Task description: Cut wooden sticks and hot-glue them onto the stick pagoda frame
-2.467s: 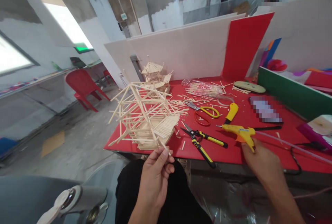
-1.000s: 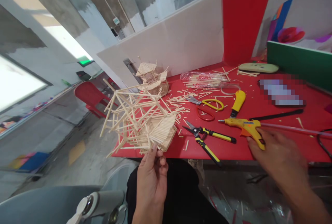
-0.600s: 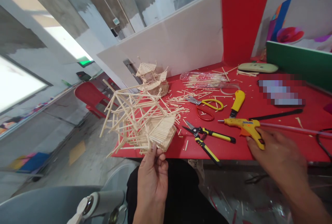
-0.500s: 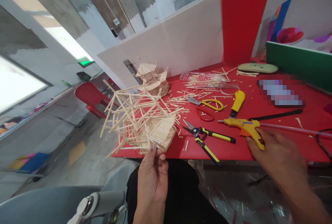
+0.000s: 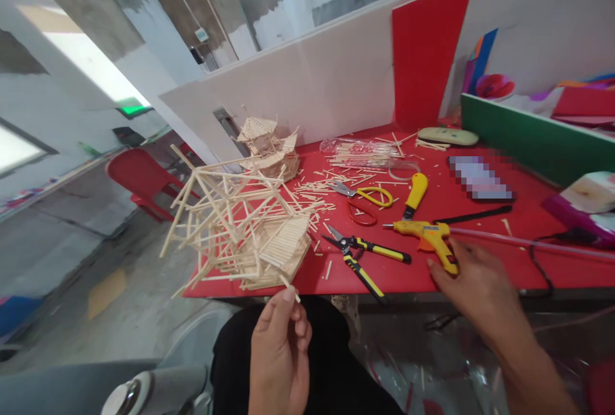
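Note:
In the head view my left hand (image 5: 281, 341), low in the middle, pinches a short thin wooden stick (image 5: 290, 289) between thumb and fingertips. Just beyond it stands a building model of wooden sticks (image 5: 235, 229), an open frame with a slatted roof panel, at the table's front edge. My right hand (image 5: 485, 290) is closed around the handle of a yellow glue gun (image 5: 425, 230), whose nozzle points left. Between the hands lie pruning shears (image 5: 358, 252) with black and yellow handles, blades apart.
The red table (image 5: 413, 280) also bears scissors (image 5: 360, 196), a yellow-handled cutter (image 5: 416, 192), scattered stick pieces (image 5: 317, 191), a bag of sticks (image 5: 362, 152) and a phone (image 5: 483, 178). A second stick model (image 5: 269, 149) stands behind. White boards (image 5: 307, 75) line the back.
My left hand has drawn back slightly from the model's front edge, and the stick in it shows clearly now. The view has turned to the right. My right hand stays at the glue gun.

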`<action>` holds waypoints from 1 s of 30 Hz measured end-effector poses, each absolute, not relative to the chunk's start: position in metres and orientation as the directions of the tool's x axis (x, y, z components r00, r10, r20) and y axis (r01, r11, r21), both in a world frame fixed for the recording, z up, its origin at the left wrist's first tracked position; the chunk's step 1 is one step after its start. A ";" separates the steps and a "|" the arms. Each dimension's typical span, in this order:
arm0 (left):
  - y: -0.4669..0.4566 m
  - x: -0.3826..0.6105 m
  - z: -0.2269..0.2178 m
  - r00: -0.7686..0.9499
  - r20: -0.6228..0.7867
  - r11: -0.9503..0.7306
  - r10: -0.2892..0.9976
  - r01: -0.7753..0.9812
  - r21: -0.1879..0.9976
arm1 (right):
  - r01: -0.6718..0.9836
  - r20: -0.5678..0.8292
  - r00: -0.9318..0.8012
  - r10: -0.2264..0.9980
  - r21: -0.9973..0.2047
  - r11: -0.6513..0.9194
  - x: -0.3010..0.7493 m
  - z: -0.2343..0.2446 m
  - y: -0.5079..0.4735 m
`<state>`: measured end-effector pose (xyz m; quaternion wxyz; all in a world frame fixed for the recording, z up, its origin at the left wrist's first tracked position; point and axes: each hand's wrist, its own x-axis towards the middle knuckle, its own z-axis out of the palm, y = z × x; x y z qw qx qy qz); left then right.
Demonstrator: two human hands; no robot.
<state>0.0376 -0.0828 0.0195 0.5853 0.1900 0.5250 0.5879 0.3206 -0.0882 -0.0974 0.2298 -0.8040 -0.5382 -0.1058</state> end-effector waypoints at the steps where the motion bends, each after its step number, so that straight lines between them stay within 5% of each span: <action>1: -0.088 0.041 0.017 -0.236 -0.397 0.256 0.887 -0.465 0.847 | 0.909 0.445 0.409 0.797 -0.278 -0.311 0.315 -0.091 -0.090; 5: -0.097 0.052 0.008 -0.108 -0.413 0.342 0.904 -0.396 0.852 | 0.917 0.542 0.332 0.772 -0.377 -0.130 0.267 -0.059 -0.092; 8: -0.095 0.056 0.004 -0.040 -0.369 0.325 0.929 -0.389 0.862 | 0.955 0.259 0.112 0.959 -0.294 -0.032 0.230 -0.043 -0.082; 12: -0.092 0.052 0.001 0.003 -0.311 0.290 0.951 -0.371 0.882 | 0.992 0.001 0.078 0.997 -0.098 -0.078 0.213 -0.031 -0.062; 16: -0.093 0.043 0.000 0.035 -0.267 0.261 0.963 -0.370 0.892 | 1.000 -0.122 0.025 0.992 0.013 -0.023 0.218 -0.022 -0.049; 23: -0.090 0.032 -0.001 0.048 -0.210 0.212 0.977 -0.378 0.901 | 0.999 -0.170 -0.035 0.985 0.031 0.041 0.229 -0.018 -0.052; 26: -0.087 0.030 -0.004 0.041 -0.191 0.193 0.981 -0.363 0.912 | 0.995 -0.164 0.042 0.986 -0.085 -0.057 0.238 -0.024 -0.071; 30: -0.086 0.032 -0.008 0.019 -0.186 0.181 0.982 -0.331 0.926 | 0.831 -0.153 0.113 0.982 -0.527 -0.178 0.241 -0.033 -0.115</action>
